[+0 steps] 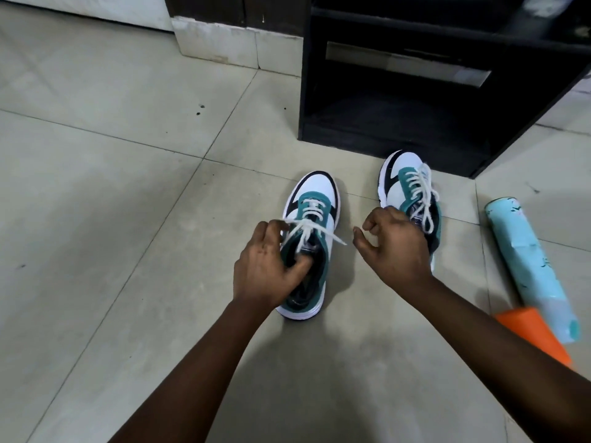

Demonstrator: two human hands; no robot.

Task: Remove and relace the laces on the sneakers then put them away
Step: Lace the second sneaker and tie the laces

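Note:
Two white, teal and black sneakers stand on the tiled floor, toes pointing away from me. The left sneaker (315, 199) is laced with a white lace (308, 230) whose loose ends spread out over its opening. My left hand (265, 266) grips this shoe at the collar, thumb inside the opening, fingers by the lace. The right sneaker (406, 183) is fully laced. My right hand (395, 244) hovers between the two shoes with fingers loosely curled, holding nothing, and it covers the right sneaker's heel side.
A black shelf unit (415, 91) with an open lower compartment stands just behind the sneakers. At the right a light blue cylinder (527, 260) lies on the floor, overlapping an orange object (537, 334). A white wall base (236, 39) is at the back.

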